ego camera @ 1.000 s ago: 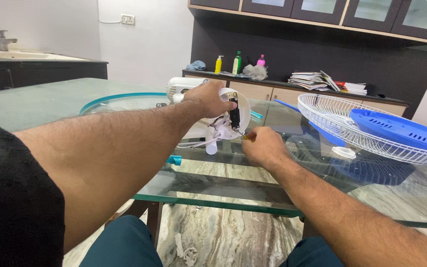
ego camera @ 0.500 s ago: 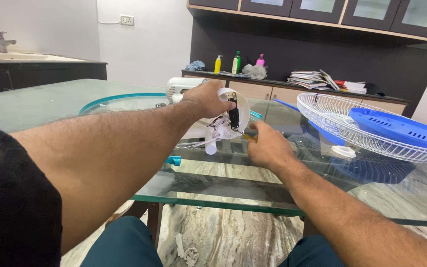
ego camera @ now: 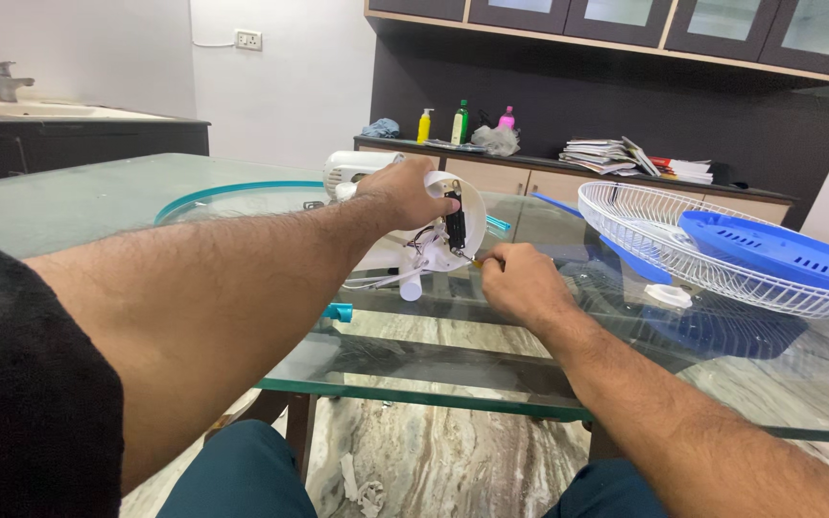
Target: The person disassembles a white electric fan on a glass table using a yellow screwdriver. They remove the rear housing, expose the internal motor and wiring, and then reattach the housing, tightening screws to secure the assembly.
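Note:
My left hand (ego camera: 405, 192) grips the top of a white fan motor housing (ego camera: 438, 235) that lies on its side on the glass table (ego camera: 414, 369), its open face with wires and a black part turned toward me. My right hand (ego camera: 520, 283) is closed around a small tool with a yellowish handle, its tip pointing at the lower edge of the housing. A short white shaft sticks out below the housing.
A white wire fan guard (ego camera: 664, 249) with a blue fan blade (ego camera: 769, 254) in it lies on the right. A small white cap (ego camera: 668, 294) sits near it. A teal-rimmed ring (ego camera: 232, 197) lies behind my left arm. Bottles and papers stand on the far counter.
My right hand has stayed at the housing's lower edge with slight shifts of the fingers. The left hand keeps its hold.

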